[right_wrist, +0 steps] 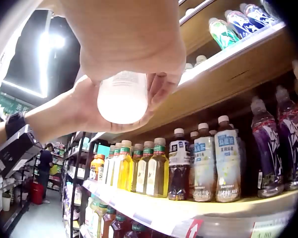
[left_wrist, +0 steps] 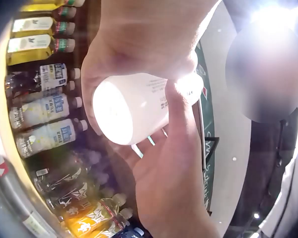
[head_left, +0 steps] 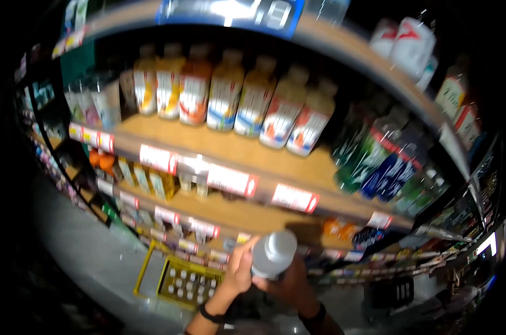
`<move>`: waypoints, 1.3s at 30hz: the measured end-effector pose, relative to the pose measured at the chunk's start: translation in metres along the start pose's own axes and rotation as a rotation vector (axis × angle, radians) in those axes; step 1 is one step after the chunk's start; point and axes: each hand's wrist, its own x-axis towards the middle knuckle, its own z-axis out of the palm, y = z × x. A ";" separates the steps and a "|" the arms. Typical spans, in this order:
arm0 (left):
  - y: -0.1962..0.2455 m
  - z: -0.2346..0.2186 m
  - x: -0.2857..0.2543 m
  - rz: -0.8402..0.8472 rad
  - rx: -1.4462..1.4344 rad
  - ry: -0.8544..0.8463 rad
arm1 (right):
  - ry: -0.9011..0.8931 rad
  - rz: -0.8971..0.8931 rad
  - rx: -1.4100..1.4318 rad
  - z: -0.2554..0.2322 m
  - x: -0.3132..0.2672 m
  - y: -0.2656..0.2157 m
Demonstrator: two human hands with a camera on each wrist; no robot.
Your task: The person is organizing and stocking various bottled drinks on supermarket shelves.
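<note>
Both hands hold a white bottle with a grey-looking cap (head_left: 275, 254), low in the head view. The left hand (head_left: 240, 272) grips its left side and the right hand (head_left: 291, 286) its right side. In the left wrist view the bottle (left_wrist: 131, 106) lies between the left hand (left_wrist: 139, 42) above and the right hand (left_wrist: 171, 173) below, whose thumb crosses it. Small dark print shows on its side. From the right wrist, the bottle's base (right_wrist: 122, 101) shows beneath the right hand (right_wrist: 131, 42), with the left hand's fingers (right_wrist: 97, 124) curled around it.
A shelf (head_left: 208, 145) with a row of juice bottles (head_left: 225, 100) stands ahead, more drinks at its right. Lower shelves hold yellow bottles (right_wrist: 153, 173) and tea bottles (right_wrist: 227, 166). A yellow basket (head_left: 177, 279) is at the lower left. A person (right_wrist: 45, 166) stands far down the aisle.
</note>
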 end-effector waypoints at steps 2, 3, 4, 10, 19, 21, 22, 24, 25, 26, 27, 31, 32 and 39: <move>0.004 -0.006 -0.004 -0.042 0.009 -0.018 | 0.034 0.058 0.063 0.012 -0.007 -0.007; 0.003 -0.007 -0.007 -0.042 0.035 0.014 | 0.024 0.074 0.035 0.017 -0.012 -0.006; 0.001 -0.012 -0.008 -0.059 0.041 -0.020 | 0.016 0.087 0.005 0.024 -0.020 -0.005; -0.009 -0.028 -0.015 -0.074 0.166 -0.125 | 0.112 0.420 0.269 0.050 -0.051 -0.014; -0.007 0.027 -0.035 -0.255 0.168 -0.104 | 0.160 0.444 0.488 0.009 -0.078 0.012; -0.015 0.044 -0.040 -0.242 0.124 -0.061 | 0.154 0.412 0.503 -0.006 -0.081 0.023; -0.016 0.052 -0.043 -0.262 0.094 -0.051 | 0.113 0.411 0.498 -0.015 -0.082 0.030; -0.022 0.065 -0.048 -0.335 0.052 -0.006 | 0.079 0.403 0.486 -0.031 -0.081 0.038; -0.023 0.071 -0.048 -0.327 0.053 -0.009 | 0.069 0.386 0.462 -0.038 -0.078 0.038; -0.023 0.075 -0.049 -0.355 0.019 -0.002 | 0.057 0.370 0.439 -0.044 -0.076 0.039; -0.022 0.079 -0.048 -0.381 -0.016 0.007 | 0.056 0.360 0.437 -0.049 -0.076 0.041; -0.012 0.088 -0.045 -0.390 0.005 -0.002 | 0.014 0.385 0.336 -0.059 -0.081 0.041; -0.007 0.089 -0.046 -0.387 0.007 0.000 | 0.026 0.426 0.343 -0.058 -0.082 0.037; 0.033 0.059 -0.047 -0.514 0.181 -0.195 | 0.116 0.440 0.389 -0.039 -0.080 0.008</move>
